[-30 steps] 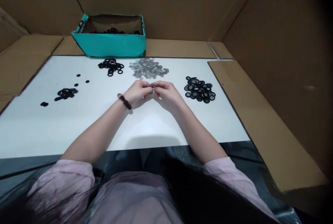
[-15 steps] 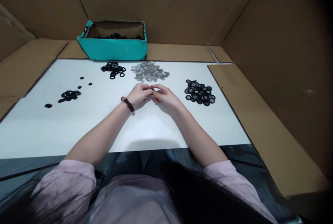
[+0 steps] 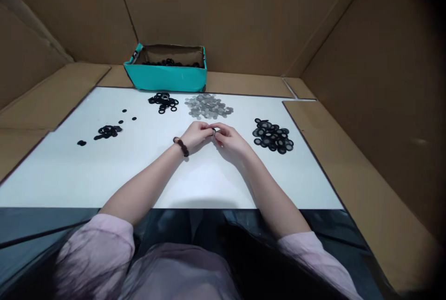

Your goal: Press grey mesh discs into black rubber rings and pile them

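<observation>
My left hand (image 3: 198, 135) and my right hand (image 3: 230, 140) meet over the middle of the white table. Between their fingertips is a small black ring (image 3: 214, 131), pinched from both sides and partly covered by the fingers. Whether a grey disc sits inside it I cannot make out. Just beyond the hands lies a heap of flat grey discs (image 3: 208, 106). Loose black rings (image 3: 163, 102) are piled to its left. On the right is a pile of black rings with grey centres (image 3: 272, 136).
A turquoise-fronted box (image 3: 167, 78) with black rings inside stands at the back. Further left are a small pile of black pieces (image 3: 108, 132) and several stray black discs (image 3: 81, 143). Cardboard walls (image 3: 244, 21) enclose the white table (image 3: 135, 156) at the back and sides.
The camera view has shifted, so the whole scene sits lower and further right. Both hands keep their pinch on the ring, with only slight finger movement.
</observation>
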Action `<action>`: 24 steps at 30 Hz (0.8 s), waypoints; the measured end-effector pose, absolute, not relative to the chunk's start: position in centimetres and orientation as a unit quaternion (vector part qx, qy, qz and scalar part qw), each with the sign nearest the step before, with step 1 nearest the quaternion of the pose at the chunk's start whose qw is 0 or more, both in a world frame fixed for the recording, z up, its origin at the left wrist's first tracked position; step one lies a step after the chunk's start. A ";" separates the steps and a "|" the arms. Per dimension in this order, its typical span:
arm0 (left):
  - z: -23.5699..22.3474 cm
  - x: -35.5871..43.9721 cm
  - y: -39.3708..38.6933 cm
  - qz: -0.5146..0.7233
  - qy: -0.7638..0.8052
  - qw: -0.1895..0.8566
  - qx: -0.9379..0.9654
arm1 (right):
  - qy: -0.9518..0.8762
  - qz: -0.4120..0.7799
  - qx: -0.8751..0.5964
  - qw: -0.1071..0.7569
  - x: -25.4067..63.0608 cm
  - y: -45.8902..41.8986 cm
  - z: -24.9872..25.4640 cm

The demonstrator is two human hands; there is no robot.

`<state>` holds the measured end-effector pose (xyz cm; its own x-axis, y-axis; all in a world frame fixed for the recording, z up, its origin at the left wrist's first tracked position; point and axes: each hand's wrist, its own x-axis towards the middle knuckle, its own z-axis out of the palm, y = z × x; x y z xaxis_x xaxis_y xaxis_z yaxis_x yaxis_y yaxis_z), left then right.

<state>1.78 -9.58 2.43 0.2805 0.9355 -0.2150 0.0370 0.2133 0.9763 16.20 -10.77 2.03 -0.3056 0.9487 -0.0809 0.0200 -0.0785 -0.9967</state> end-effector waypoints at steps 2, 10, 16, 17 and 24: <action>2.5 1.7 -9.5 0.334 0.480 0.596 0.550 | -0.579 0.576 -0.446 0.366 16.6 -10.6 2.1; 4.4 -0.7 -8.7 0.159 0.364 0.565 0.723 | -0.706 0.466 -0.454 0.280 17.1 -10.7 3.3; 4.0 -4.6 -6.0 0.325 0.690 0.175 0.623 | -0.690 0.229 -0.586 0.359 23.6 -11.8 3.6; 3.7 -5.6 -5.6 0.323 0.743 0.096 0.579 | -0.665 0.198 -0.619 0.367 25.2 -12.0 3.2; 1.4 -8.4 -4.0 0.288 0.782 0.084 0.546 | -0.614 0.049 -0.717 0.326 30.2 -13.4 -0.5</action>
<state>-8.39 -4.02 1.38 -0.3891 0.9027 0.1836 0.8062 0.2372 0.5419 30.19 -13.38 -0.46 0.2410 0.9130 0.3293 0.8488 -0.0337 -0.5276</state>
